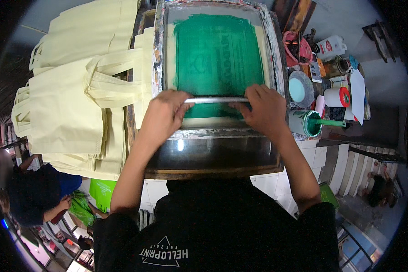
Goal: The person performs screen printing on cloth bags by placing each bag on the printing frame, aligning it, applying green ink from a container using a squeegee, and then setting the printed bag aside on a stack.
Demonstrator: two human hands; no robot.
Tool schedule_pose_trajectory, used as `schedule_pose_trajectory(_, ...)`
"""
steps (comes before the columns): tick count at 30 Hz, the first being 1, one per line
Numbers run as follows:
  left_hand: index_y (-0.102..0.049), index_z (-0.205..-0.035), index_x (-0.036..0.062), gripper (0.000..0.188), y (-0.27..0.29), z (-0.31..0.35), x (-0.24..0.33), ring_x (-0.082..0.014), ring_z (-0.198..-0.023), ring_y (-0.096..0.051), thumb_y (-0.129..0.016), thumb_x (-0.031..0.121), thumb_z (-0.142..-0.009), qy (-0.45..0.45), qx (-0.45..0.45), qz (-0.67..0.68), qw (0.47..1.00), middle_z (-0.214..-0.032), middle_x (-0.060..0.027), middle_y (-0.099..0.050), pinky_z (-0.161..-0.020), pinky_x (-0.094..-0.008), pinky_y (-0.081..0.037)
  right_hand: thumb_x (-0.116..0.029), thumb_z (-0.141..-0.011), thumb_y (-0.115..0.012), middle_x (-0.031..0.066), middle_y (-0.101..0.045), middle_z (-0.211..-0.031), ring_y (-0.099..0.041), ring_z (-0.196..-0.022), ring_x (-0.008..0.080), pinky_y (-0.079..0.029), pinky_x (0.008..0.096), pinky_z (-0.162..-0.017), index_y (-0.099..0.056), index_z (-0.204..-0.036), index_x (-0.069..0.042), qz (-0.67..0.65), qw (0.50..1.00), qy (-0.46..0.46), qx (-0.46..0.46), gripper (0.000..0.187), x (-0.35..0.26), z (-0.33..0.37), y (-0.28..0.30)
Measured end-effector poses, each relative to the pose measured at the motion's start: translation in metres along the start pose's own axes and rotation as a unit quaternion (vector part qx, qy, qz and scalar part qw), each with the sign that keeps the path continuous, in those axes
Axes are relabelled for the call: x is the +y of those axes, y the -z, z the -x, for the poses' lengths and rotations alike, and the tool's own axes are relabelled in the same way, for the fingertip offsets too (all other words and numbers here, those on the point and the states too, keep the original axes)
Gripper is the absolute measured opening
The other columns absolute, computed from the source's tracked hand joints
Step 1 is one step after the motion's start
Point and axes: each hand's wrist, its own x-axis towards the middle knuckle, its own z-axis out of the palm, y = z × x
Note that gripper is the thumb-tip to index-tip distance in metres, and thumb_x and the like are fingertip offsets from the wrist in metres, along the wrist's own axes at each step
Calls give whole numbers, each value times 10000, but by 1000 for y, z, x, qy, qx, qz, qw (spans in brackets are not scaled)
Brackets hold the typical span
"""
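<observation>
My left hand [166, 109] and my right hand [265, 109] grip the two ends of a squeegee [216, 100] with a pale metal handle. Its bar lies across the lower part of a screen printing frame [158, 68], over mesh coated with green ink [217, 54]. Faint lettering and a design show through the ink above the squeegee. Beneath the frame, a cream cloth bag [140, 59] sticks out at the left with its handles. The squeegee's blade edge is hidden from this angle.
Stacks of cream cloth bags [63, 113] lie left of the frame. To its right stand an open ink tin [310, 123] with a green stirrer, a bowl of pale liquid [300, 87], a red-lidded tub [337, 97] and a white jug [332, 46]. Another person [36, 190] sits at lower left.
</observation>
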Motion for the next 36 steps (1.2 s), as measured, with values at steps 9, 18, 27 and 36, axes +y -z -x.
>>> schedule_pose_trajectory(9, -696, -1086, 20, 307, -2, 38, 21, -376, -976, -667, -682, -71, -794, -22, 1, 11, 1000, -1052, -165, -720, -872, -448, -545, -254, -695, -832, 62, -582, -803, -612, -761, 283, -474, 412, -644, -579, -836, -93, -16, 1000, -3, 6, 332, -22, 35, 5)
schedule_pose_trajectory(18, -607, -1315, -7, 536, -11, 51, 13, -387, -1247, -595, -785, 49, -813, -5, 42, 63, 997, -1331, -205, -641, -1076, -443, -472, -217, -682, -839, 66, -640, -913, -650, -864, 288, -509, 411, -733, -624, -927, -88, 3, 1000, -8, 9, 351, -26, 41, 5)
schedule_pose_trajectory(27, -258, -1593, 40, 1251, -31, 86, -28, -441, -1521, -301, -956, 433, -631, -61, 147, -126, 979, -1619, -251, -349, -1232, -641, -95, -219, -695, -815, 38, -673, -1044, -663, -966, 266, -531, 424, -817, -658, -981, -128, -22, 999, 11, 25, 340, -17, 48, 9)
schedule_pose_trajectory(36, -161, -1621, 43, 1381, 47, 40, 23, -425, -1521, -300, -979, 478, -597, -114, 337, -24, 934, -1632, -259, -320, -1254, -571, -132, -266, -685, -806, 44, -700, -996, -684, -933, 276, -532, 427, -816, -721, -952, -128, 44, 960, 82, 266, 312, -14, -9, 118)
